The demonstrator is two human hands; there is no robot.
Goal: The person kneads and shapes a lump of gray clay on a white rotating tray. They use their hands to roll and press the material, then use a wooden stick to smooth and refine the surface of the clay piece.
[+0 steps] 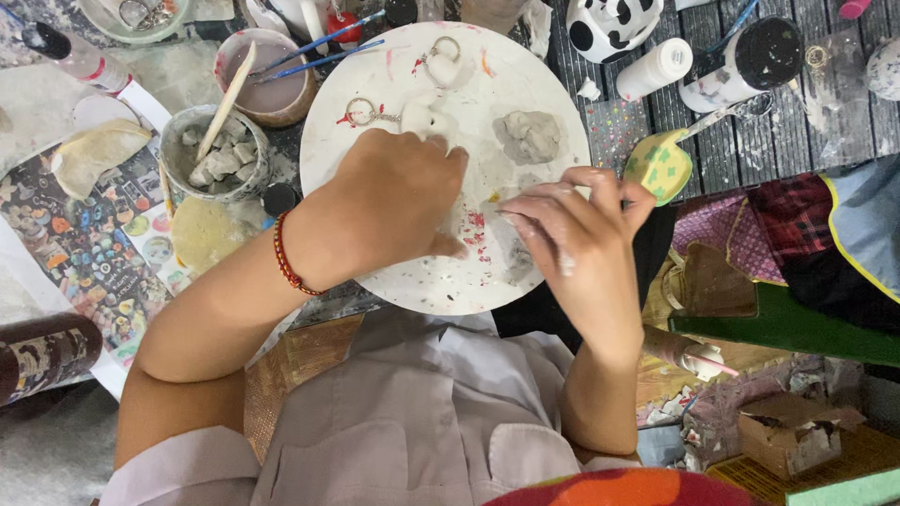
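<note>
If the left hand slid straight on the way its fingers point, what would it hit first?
Probably the small white clay figure on the round white board, just beyond the left hand; its fingertips may already touch it.

Plate (525, 70) top bare — clay lump (528, 136), keyrings (361, 112) crowd.
</note>
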